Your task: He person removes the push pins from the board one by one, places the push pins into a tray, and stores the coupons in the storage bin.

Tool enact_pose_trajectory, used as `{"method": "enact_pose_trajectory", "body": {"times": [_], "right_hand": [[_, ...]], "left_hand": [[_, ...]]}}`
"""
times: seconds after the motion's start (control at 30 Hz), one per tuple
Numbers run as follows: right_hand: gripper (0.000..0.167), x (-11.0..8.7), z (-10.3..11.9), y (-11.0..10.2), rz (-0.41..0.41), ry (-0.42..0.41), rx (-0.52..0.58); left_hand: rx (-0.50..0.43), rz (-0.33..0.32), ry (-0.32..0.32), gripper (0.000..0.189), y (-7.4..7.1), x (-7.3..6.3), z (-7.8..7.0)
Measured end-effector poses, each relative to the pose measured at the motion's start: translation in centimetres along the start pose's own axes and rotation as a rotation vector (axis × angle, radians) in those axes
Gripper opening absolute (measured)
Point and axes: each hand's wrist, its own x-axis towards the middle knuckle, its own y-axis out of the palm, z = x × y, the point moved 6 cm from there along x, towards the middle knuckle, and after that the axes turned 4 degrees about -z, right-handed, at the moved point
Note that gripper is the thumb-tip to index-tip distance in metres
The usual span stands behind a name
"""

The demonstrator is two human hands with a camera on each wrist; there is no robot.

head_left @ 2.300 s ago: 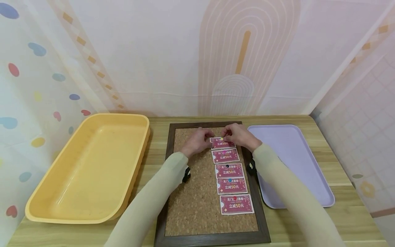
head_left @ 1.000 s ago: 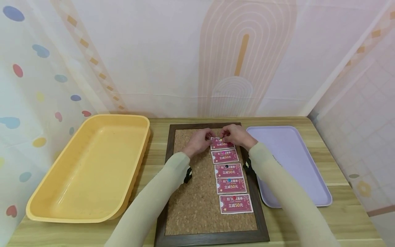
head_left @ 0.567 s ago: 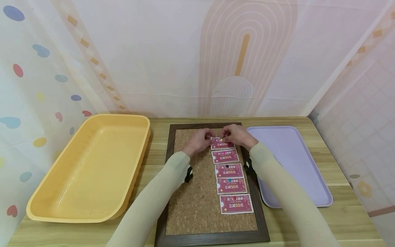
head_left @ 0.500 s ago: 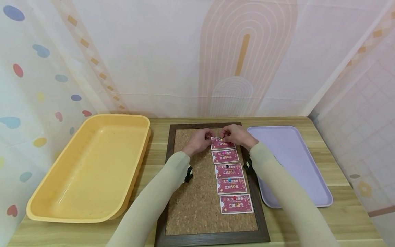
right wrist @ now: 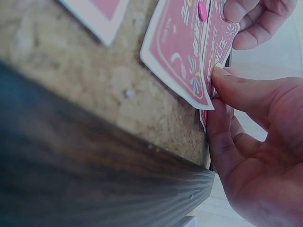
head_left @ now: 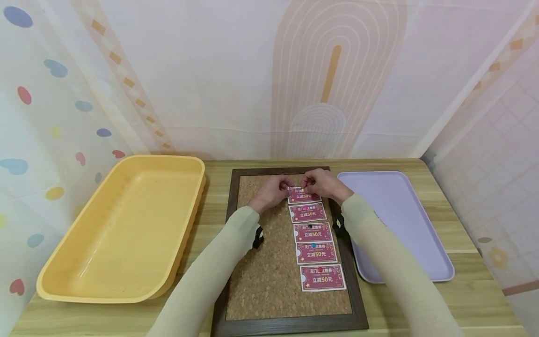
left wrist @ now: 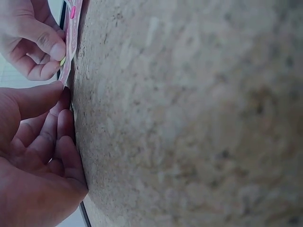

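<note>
On the framed corkboard (head_left: 265, 281), several red coupons with white borders form a column along the right side. My left hand (head_left: 271, 192) pinches the upper left edge of the topmost coupon (head_left: 304, 196) between thumb and finger. At that coupon's top edge, my right hand (head_left: 323, 183) holds a yellow pushpin (left wrist: 62, 61) between thumb and finger. Whether its point is in the cork is hidden. Just below, a coupon (head_left: 307, 214) bears a pink pushpin (right wrist: 202, 11). Lower coupons carry a black pushpin (head_left: 310, 226), a blue pushpin (head_left: 313, 245) and a red pushpin (head_left: 320, 269).
A deep yellow tub (head_left: 177, 262) stands left of the board on the wooden table (head_left: 391, 311). To the right lies a flat lilac tray (head_left: 421, 243), partly under the right forearm. A patterned cloth wall (head_left: 236, 93) rises behind the table.
Both hands stay at the topmost coupon throughout. Compared with the oldest frame, the right fingers sit slightly further left, closer over the yellow pushpin; the view has shifted a little.
</note>
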Motion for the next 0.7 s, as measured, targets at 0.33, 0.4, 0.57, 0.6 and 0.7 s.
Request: {"method": "enact_pose_trajectory", "body": {"times": [0.33,0.4,0.57,0.6,0.7], "right_hand": [[0.005,0.04,-0.01,-0.01,0.025,-0.010,0.018],[0.006,0.03,0.02,0.01,0.027,-0.011,0.019],[0.007,0.01,0.07,0.04,0.028,-0.006,0.020],[0.007,0.00,0.08,0.02,0.030,-0.004,0.020],[0.008,-0.02,0.08,-0.01,0.035,0.010,0.029]], "left_hand": [[-0.007,0.004,-0.005,0.018,-0.11,-0.16,-0.03],[-0.005,0.003,0.000,0.018,-0.15,-0.16,-0.06],[-0.006,0.007,0.004,0.018,-0.22,-0.24,-0.09],[-0.009,0.009,0.001,0.018,-0.22,-0.27,-0.09],[-0.017,0.015,-0.008,0.018,-0.21,-0.34,-0.10]]}}
